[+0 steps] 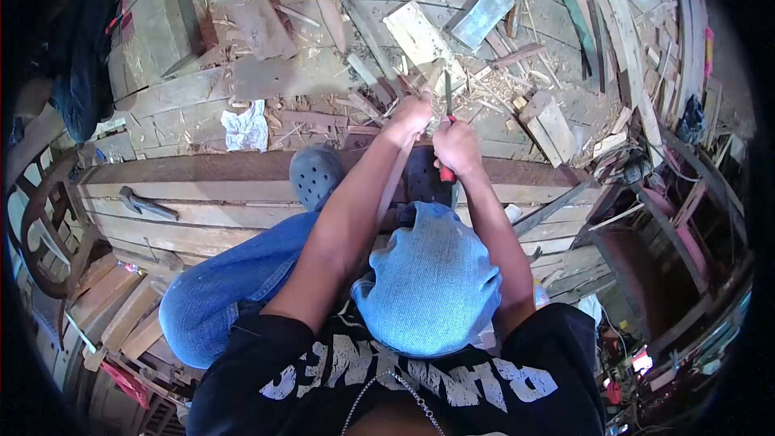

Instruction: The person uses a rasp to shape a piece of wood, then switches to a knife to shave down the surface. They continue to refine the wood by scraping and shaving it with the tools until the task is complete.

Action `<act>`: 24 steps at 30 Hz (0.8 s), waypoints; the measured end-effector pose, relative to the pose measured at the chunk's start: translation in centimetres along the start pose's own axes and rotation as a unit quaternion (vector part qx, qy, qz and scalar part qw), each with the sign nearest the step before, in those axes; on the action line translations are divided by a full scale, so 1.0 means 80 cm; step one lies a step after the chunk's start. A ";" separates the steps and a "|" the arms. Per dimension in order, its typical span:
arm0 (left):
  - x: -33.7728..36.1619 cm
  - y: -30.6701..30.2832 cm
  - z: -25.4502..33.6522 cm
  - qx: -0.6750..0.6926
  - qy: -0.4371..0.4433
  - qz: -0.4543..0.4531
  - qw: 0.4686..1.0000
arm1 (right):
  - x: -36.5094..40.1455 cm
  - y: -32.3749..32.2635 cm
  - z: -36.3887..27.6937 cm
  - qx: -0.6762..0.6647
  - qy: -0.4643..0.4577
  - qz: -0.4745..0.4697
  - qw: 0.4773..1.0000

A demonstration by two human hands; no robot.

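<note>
My left hand [410, 117] is closed round a long narrow wooden strip [393, 180], whose upper end reaches a pale wood block [424, 42]. Just to its right, my right hand [457, 146] is wrapped round the red handle [447, 173] of a tool. The tool's thin dark blade [448, 95] points away from me, beside the strip's upper end. Whether blade and strip touch is unclear. Both hands are above the edge of the wooden platform, in front of my shoes [316, 176].
A grey-blue block [483, 16] and a wooden block [549, 127] lie to the right among shavings. Crumpled white paper [245, 126] is at the left. A hammer-like tool [148, 203] rests on the lower step. Another person's dark-clothed leg [83, 56] is at the upper left.
</note>
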State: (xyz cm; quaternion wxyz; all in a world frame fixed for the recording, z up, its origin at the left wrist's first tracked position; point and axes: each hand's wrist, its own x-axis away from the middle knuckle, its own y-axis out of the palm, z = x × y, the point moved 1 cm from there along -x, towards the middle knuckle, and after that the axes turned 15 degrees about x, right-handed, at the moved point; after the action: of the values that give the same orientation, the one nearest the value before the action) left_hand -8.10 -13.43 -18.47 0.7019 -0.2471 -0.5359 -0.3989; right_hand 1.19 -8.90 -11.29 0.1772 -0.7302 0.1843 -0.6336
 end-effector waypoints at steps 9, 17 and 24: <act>-0.016 0.001 -0.012 -0.058 0.029 0.029 0.997 | 0.024 -0.011 -0.002 -0.018 0.007 -0.031 0.999; 0.012 0.004 0.011 -0.070 -0.007 0.022 0.997 | 0.019 -0.019 -0.006 -0.024 -0.025 -0.044 0.998; 0.002 0.005 0.007 -0.148 0.012 0.045 0.988 | 0.018 -0.045 -0.008 0.006 -0.023 -0.069 0.997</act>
State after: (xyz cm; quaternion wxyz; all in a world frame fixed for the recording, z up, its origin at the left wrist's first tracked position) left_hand -8.04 -12.83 -18.16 0.6812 -0.3673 -0.4504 -0.4452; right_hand 0.88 -6.46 -8.20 0.1417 -0.7544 0.1252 -0.6286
